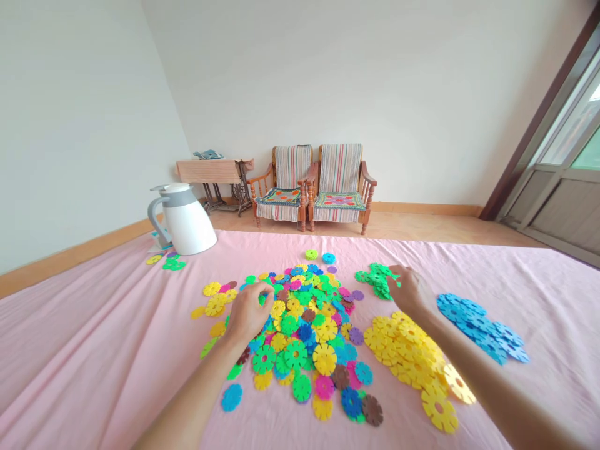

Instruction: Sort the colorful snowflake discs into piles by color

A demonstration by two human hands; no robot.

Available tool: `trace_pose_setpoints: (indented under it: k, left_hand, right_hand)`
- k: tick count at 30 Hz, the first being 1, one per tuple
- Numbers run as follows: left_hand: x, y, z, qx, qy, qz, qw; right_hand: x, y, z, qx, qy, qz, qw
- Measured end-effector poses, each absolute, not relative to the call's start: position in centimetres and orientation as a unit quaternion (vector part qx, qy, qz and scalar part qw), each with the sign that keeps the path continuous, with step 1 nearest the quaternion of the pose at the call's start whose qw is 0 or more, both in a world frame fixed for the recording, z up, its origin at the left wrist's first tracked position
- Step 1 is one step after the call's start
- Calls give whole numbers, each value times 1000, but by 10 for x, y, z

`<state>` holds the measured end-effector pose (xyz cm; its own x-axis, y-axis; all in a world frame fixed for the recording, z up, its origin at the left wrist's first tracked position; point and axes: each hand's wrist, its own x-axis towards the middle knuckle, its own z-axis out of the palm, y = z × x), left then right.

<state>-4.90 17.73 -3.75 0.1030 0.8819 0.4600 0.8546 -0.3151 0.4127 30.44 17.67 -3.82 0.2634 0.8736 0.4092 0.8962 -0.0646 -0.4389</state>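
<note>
My left hand (pixel 249 312) is over the left side of a mixed pile of plastic snowflake discs (pixel 309 315) in yellow, green, blue, pink, brown and purple. Its fingers are curled together, and whatever they may hold is hidden. On the other side, my right hand (pixel 413 292) is at the edge of a small heap of green snowflake discs (pixel 377 279), its fingers closed on a green disc (pixel 394 272). A heap of yellow discs (pixel 403 350) lies below my right wrist, partly covered by the forearm. Blue discs (pixel 480 325) are heaped to its right.
A pink cloth (pixel 117 350) covers the table. A white and grey thermos jug (pixel 190 222) stands at the far left, with a few discs (pixel 174 262) beside it. Two discs, one yellow-green (pixel 311 254) and one blue (pixel 329 258), lie beyond the pile. Wooden armchairs (pixel 337 187) stand behind.
</note>
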Motion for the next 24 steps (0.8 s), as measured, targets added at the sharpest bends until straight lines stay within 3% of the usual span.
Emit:
trace_pose_setpoints:
  k: [6, 11, 18, 24]
  left_hand:
    - [-51, 179, -43, 745, 592, 307, 8]
    - [-79, 188, -35, 784, 586, 203, 34]
    - [-169, 209, -10, 716, 689, 82, 77]
    - [-174, 212, -13, 712, 688, 89, 109]
  right_hand:
    - [275, 111, -41, -636, -702, 16, 321]
    - [271, 70, -44, -609, -717, 41, 337]
    - [288, 66, -54, -636, -690, 47, 342]
    - [290, 67, -53, -634, -688, 49, 350]
